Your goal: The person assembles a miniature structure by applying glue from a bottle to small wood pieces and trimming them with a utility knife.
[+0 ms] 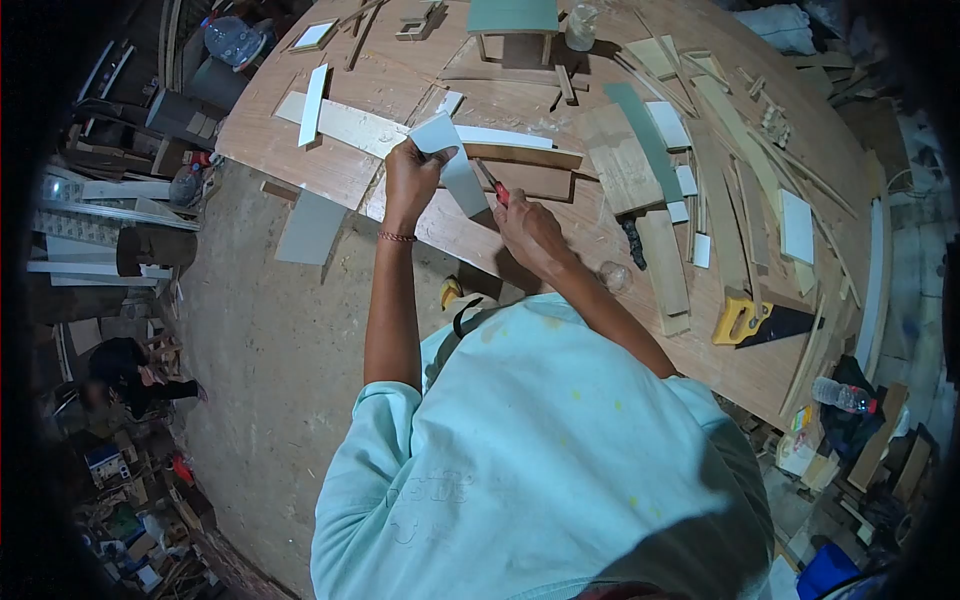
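My left hand grips a narrow white board from its left side, thumb across its face. The board is tilted near the table's front edge. My right hand is closed around a red-handled tool with a thin metal blade. The tool's tip points up and left, close to the right side of the white board. Just behind it lie a brown-edged wooden strip and a white strip on the table.
The wooden table holds many offcuts. A yellow-handled handsaw lies at its right, near a green-faced board. A small green-topped stool and a jar stand at the back. A person is far left.
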The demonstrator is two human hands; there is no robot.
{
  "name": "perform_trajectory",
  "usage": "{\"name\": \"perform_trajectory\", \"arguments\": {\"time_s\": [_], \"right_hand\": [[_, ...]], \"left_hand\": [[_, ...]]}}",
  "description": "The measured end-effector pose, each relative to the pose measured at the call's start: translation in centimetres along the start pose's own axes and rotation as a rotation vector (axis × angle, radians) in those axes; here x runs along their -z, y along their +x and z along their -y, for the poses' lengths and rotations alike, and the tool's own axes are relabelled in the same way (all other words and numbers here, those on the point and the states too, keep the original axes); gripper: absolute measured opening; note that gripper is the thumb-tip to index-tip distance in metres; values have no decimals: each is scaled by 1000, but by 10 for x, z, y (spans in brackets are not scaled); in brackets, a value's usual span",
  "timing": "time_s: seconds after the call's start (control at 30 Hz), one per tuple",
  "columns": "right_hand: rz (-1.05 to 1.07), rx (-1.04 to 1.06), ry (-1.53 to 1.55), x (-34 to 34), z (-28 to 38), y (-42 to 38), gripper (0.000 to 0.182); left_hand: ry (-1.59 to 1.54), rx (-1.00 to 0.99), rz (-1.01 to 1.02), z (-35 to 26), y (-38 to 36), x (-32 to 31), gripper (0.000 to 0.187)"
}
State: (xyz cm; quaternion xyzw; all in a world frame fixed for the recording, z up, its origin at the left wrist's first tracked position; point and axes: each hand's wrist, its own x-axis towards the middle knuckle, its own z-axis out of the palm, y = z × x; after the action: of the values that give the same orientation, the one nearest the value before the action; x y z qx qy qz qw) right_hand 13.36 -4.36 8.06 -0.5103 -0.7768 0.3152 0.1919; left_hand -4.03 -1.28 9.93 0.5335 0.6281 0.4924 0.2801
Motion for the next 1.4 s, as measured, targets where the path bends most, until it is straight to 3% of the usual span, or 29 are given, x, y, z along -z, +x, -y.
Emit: {"name": "perform_trajectory", "arguments": {"time_s": [0.6, 0.83, 1.03, 1.1, 1.23, 1.4], "right_hand": [[110, -56, 36, 6, 5, 1, 34], [42, 4, 17, 2, 0, 3, 34], [107, -102, 12, 12, 11, 0, 32], [24, 1, -13, 3, 5, 1, 33], [36, 4, 8, 0, 2, 2, 34], [126, -93, -24, 4, 9, 4, 33]], "left_hand": [[-35, 7, 37, -1, 3, 1, 14], [7, 15, 22, -3, 2, -2, 15], [45, -27, 8, 3, 4, -2, 16], [47, -23, 14, 0, 4, -2, 16], [-14, 2, 19, 1, 4, -1, 16], [-37, 48, 23, -9, -2, -2, 16]]}}
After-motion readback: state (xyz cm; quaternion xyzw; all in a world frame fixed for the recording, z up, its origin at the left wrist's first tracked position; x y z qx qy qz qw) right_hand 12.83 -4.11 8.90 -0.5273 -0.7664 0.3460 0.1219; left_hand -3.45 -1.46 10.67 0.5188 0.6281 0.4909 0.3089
